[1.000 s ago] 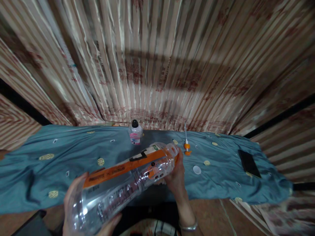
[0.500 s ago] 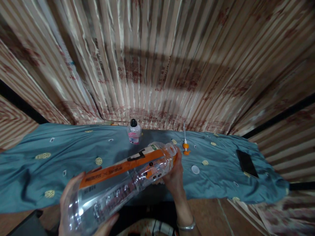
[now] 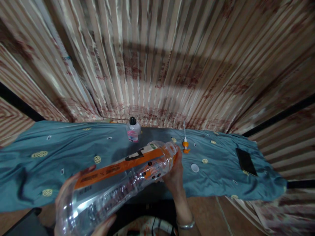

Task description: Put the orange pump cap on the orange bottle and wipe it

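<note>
A large clear plastic bottle with an orange, white and grey label lies slantwise across my hands, its uncapped mouth up and to the right. My left hand is wrapped around its wide base, thumb in front and fingers behind. My right hand is closed round the shoulder below the neck; the bottle hides most of its fingers. A bit of orange shows by that hand, but I cannot tell what it belongs to. Right of the mouth, an orange and white pump head with its tube lies on the cloth, near a round white disc.
A small clear bottle with a black cap and pink label stands at the back of the teal patterned cloth. At the right lies a flat black phone-like object. Striped curtains hang close behind the table.
The bottle's base end has shifted slightly left and down with my left hand. My right hand stays by the neck. The view has shifted slightly; the things on the cloth lie as before.
</note>
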`<state>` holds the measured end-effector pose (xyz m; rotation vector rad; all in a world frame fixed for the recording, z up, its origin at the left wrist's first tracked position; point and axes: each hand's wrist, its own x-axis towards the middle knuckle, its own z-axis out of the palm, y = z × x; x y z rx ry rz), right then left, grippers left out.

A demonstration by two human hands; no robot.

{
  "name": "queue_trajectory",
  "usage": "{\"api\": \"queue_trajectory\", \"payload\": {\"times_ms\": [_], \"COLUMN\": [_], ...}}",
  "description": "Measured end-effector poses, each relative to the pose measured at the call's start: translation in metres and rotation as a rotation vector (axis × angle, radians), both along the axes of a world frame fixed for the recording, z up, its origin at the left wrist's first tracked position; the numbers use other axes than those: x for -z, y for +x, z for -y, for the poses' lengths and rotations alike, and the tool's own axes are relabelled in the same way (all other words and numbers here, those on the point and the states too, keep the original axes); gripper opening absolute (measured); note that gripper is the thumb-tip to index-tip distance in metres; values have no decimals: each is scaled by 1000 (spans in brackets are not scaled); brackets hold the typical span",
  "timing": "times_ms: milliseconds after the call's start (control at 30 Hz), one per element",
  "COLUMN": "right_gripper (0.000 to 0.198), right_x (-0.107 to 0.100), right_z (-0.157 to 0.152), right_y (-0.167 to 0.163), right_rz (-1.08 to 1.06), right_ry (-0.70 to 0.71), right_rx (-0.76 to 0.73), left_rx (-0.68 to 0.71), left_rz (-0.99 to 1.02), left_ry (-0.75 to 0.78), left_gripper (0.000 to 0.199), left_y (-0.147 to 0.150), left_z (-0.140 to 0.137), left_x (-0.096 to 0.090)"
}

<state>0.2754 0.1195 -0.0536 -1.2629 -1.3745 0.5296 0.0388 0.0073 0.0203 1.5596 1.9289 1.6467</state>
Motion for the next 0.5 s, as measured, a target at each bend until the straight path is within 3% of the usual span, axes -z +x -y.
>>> {"api": "queue_trajectory", "payload": {"times_ms": [500], "right_gripper": [91], "right_x": [-4], "right_z": [1], "right_y": [-4], "right_rz": [-43], "right_ry": [-24], "right_rx": [24], "left_rx": [-57], "left_rz": [93], "left_ry": [0], "left_gripper": [95], "left_y": [0], "left_z": [1], "left_x": [6]}}
